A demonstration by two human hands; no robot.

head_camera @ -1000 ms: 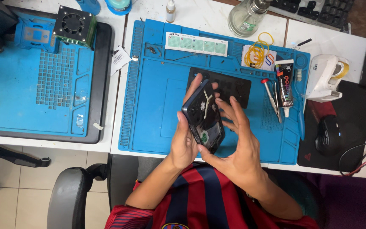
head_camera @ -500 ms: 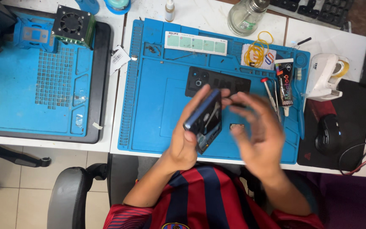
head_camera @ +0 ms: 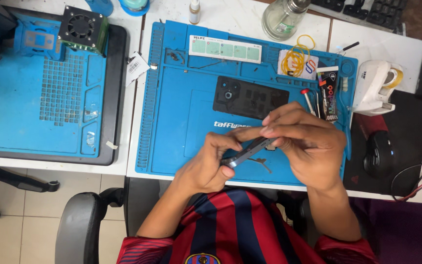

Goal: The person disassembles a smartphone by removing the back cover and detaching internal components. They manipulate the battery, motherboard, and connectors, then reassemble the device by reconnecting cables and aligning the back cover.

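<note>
A dark smartphone (head_camera: 248,152) is held edge-on between both hands, low over the near part of the blue work mat (head_camera: 181,117). My left hand (head_camera: 209,164) grips its lower left end with thumb and fingers. My right hand (head_camera: 305,143) covers the upper right end, fingers pinched on the edge. A black phone back cover (head_camera: 250,97) with a camera cutout lies flat on the mat just beyond the hands.
Screwdrivers and a glue tube (head_camera: 326,93) lie at the mat's right, yellow rubber bands (head_camera: 296,61) above them. A tape dispenser (head_camera: 376,88) and black mouse (head_camera: 380,153) sit to the right. A second blue mat (head_camera: 30,107) with a fan unit (head_camera: 81,29) lies left.
The phone has been turned from nearly face-up to edge-on and lowered toward the mat. My right hand moved from open beside it to pinching its far end.
</note>
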